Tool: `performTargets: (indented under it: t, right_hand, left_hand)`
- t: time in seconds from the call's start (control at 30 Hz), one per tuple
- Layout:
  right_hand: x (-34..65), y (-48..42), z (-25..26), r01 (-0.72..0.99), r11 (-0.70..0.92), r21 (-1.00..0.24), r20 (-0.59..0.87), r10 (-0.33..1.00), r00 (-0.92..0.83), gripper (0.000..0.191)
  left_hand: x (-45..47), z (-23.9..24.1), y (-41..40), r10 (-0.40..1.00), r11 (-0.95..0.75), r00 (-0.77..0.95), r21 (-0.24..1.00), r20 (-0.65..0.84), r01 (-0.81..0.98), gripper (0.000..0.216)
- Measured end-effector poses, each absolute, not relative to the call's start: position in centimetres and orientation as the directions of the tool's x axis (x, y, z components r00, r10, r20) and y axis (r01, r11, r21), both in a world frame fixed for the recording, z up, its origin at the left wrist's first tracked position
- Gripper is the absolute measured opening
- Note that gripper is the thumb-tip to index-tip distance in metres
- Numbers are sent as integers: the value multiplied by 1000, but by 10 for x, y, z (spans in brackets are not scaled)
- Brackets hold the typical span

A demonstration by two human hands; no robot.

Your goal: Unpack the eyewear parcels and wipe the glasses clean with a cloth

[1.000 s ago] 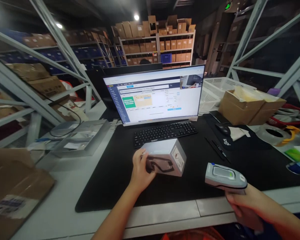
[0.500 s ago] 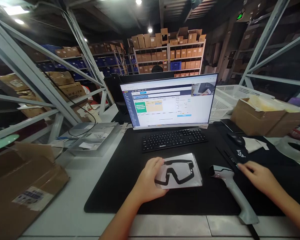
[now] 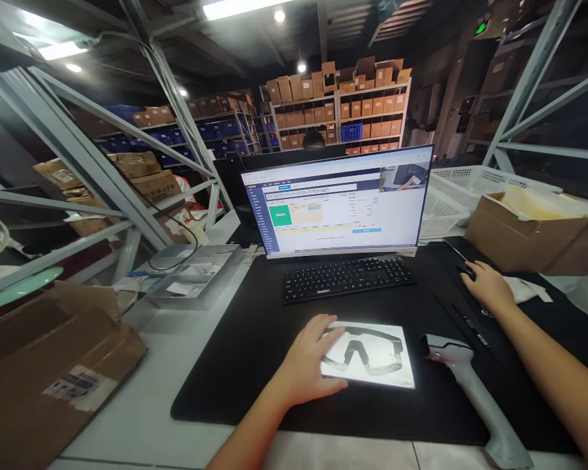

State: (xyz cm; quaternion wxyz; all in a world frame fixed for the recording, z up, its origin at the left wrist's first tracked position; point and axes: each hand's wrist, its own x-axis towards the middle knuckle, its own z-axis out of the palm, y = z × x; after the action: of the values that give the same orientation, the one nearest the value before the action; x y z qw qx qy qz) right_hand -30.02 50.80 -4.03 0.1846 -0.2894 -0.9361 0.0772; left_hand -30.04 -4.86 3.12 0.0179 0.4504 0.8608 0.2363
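Observation:
A flat white package (image 3: 379, 372) showing a dark goggle-shaped frame lies on the black desk mat (image 3: 240, 365). My left hand (image 3: 308, 362) spans its left end, with fingers on the upper part and the thumb at the lower edge. Over on the right, my right hand (image 3: 490, 287) is curled over a black computer mouse (image 3: 465, 269), mostly hidden under the palm. Between my hands rests a grey barcode scanner (image 3: 475, 391), its handle towards me. A dark pen (image 3: 473, 326) is on the mat beyond the scanner.
A monitor (image 3: 338, 215) stands behind the black keyboard (image 3: 347, 279). On the left are a grey divided tray (image 3: 200, 290) and a cardboard box (image 3: 88, 346). White baskets (image 3: 485, 179) and an open carton (image 3: 509, 235) occupy the back right.
My right hand has moved from the pen up to the mouse. The package now looks flatter and brighter under my left hand. Text and a yellow row on the screen have changed.

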Motion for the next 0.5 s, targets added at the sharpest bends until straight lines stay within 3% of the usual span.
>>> performTargets:
  t: [0.27, 0.5]
  right_hand:
    - [-301, 519, -51, 580, 779, -237, 321, 627, -710, 58]
    - [-302, 518, -52, 563, 795, -227, 352, 606, -714, 50]
  left_hand:
    - [-305, 28, -48, 758, 471, -622, 493, 199, 731, 85]
    - [-304, 24, -48, 735, 471, -635, 494, 238, 730, 78]
